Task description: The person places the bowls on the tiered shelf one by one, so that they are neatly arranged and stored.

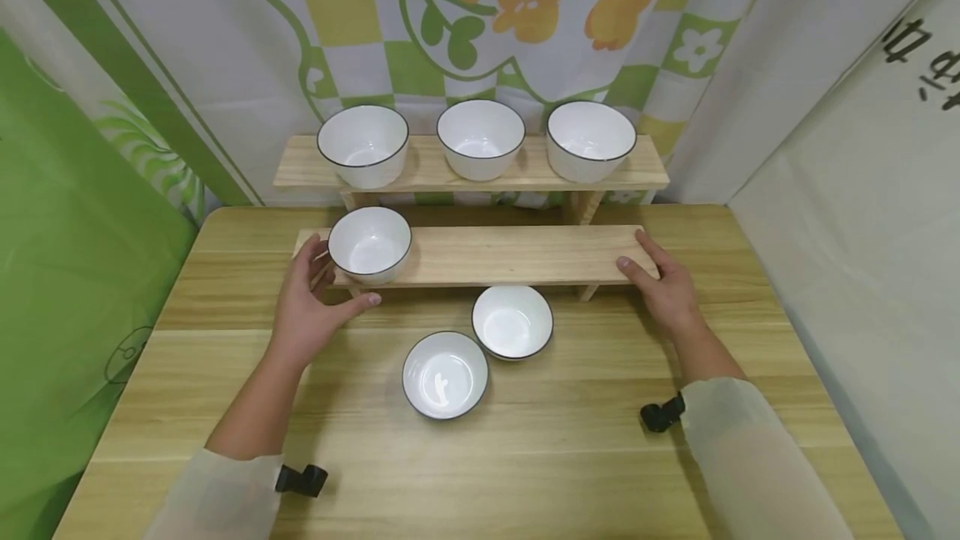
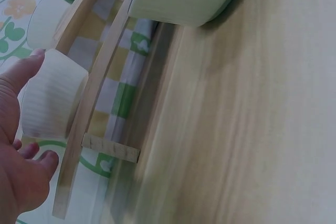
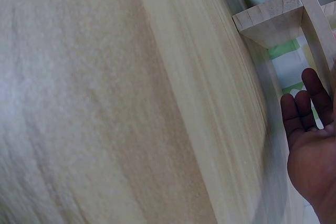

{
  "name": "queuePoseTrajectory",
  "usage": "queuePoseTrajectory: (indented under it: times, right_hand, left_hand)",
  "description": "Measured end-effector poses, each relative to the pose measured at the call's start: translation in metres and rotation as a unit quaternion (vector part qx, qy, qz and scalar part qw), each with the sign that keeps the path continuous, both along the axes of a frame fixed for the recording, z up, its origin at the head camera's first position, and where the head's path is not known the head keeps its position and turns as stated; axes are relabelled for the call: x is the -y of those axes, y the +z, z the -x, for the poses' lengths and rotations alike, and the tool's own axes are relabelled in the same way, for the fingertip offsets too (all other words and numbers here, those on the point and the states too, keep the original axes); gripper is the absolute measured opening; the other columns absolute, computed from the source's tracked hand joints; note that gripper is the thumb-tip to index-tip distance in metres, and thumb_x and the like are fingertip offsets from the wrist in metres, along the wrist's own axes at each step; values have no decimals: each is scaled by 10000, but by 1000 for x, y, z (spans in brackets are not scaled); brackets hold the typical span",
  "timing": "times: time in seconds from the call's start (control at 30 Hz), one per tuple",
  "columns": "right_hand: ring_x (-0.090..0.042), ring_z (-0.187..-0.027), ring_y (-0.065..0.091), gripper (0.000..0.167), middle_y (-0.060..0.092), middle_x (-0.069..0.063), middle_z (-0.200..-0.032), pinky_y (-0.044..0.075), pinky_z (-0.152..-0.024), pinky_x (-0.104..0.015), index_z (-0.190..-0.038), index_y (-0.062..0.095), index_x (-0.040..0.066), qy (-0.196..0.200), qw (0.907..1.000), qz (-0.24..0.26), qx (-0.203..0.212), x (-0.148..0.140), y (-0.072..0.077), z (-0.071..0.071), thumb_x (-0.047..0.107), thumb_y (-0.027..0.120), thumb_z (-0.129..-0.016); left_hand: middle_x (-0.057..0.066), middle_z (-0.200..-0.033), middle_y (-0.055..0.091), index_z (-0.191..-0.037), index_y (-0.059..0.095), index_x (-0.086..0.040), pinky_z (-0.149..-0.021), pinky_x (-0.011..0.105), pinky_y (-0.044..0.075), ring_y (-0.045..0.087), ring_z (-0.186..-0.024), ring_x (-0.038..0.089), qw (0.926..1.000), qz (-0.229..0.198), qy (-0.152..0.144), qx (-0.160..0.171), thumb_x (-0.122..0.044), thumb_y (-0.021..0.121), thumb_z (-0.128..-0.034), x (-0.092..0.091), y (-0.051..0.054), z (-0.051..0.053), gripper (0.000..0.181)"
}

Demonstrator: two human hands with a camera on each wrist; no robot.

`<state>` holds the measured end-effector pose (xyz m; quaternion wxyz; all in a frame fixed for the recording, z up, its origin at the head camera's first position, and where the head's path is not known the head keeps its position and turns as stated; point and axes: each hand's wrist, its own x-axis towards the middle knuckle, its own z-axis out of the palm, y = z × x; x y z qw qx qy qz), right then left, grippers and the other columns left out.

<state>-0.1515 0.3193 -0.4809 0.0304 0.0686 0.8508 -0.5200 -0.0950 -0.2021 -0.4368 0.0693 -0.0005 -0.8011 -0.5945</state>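
A white bowl with a dark rim stands at the left end of the lower shelf of a two-tier wooden rack. My left hand is around its left and front sides, thumb and fingers spread; the left wrist view shows the thumb close to that bowl. Whether the fingers touch it is hard to tell. At the lower shelf's other end, my right hand holds the board, thumb on top. Its remaining fingers reach out beside and below the board in the right wrist view.
Three similar bowls line the upper shelf. Two more, a nearer bowl and a farther bowl, sit close together on the wooden table in front of the rack. A patterned curtain hangs behind.
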Motion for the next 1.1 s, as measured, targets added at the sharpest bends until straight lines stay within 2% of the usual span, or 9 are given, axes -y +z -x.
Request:
queuePoseTrajectory:
  times: [0.17, 0.3, 0.47, 0.7, 0.87, 0.97, 1.1]
  right_hand:
    - [-317, -1568, 143, 801, 177, -14, -1709, 193, -1249, -538, -1634, 290, 371, -18, 10000, 20, -6, 1, 0, 0, 566, 685, -965]
    - [-318, -1568, 140, 805, 177, -15, -1708, 188, -1251, -535, -1635, 289, 364, -8, 10000, 43, 1, 1, 0, 0, 561, 688, -964]
    - [-318, -1570, 127, 806, 160, -12, -1712, 186, -1251, -534, -1637, 277, 367, -15, 9999, 92, 62, 0, 0, 0, 550, 688, -969]
    - [-317, -1568, 140, 807, 166, -13, -1711, 196, -1249, -535, -1633, 288, 377, -53, 9999, 90, 46, 0, -1, 0, 558, 695, -960]
    - [-309, -1567, 145, 805, 173, -9, -1709, 200, -1250, -523, -1630, 295, 372, -65, 9999, 121, 27, 0, -1, 0, 549, 703, -959]
    - [-308, -1566, 149, 809, 178, -11, -1708, 201, -1250, -521, -1632, 298, 364, -38, 9999, 107, 15, 0, 0, 0, 553, 703, -957]
    - [-310, -1568, 143, 810, 171, -17, -1712, 201, -1250, -523, -1635, 295, 355, -20, 9999, 165, 40, 1, 1, 0, 547, 701, -961]
  left_hand:
    - [130, -1551, 418, -1608, 289, -57, -1195, 409, 366, 413, -1440, 314, 10000, -28, 48, -6, -105, 963, -742, 2, -2, -11, 1099]
    - [132, -1494, 467, -1556, 371, -31, -1183, 433, 383, 457, -1387, 319, 9999, -40, 50, -85, -83, 958, -742, 2, -7, -20, 1005]
    - [138, -1494, 479, -1547, 388, -25, -1174, 471, 387, 461, -1376, 330, 9999, 21, -103, -85, -69, 958, -737, 0, -15, -31, 991]
    - [188, -1489, 456, -1539, 395, -17, -1182, 439, 374, 419, -1385, 378, 9982, -196, -566, 59, -32, 953, -729, -7, -27, -44, 983]
    - [155, -1496, 462, -1528, 400, -10, -1181, 406, 373, 387, -1422, 408, 9952, -427, -878, 102, 13, 947, -712, -12, -33, -51, 982]
    - [136, -1521, 449, -1512, 428, -27, -1175, 406, 379, 388, -1435, 389, 9930, -419, -1104, 89, 25, 957, -687, -16, -35, -55, 982]
    - [197, -1537, 428, -1489, 459, -50, -1169, 425, 380, 402, -1435, 377, 9887, -331, -1459, 82, -2, 980, -657, -23, -39, -60, 983]
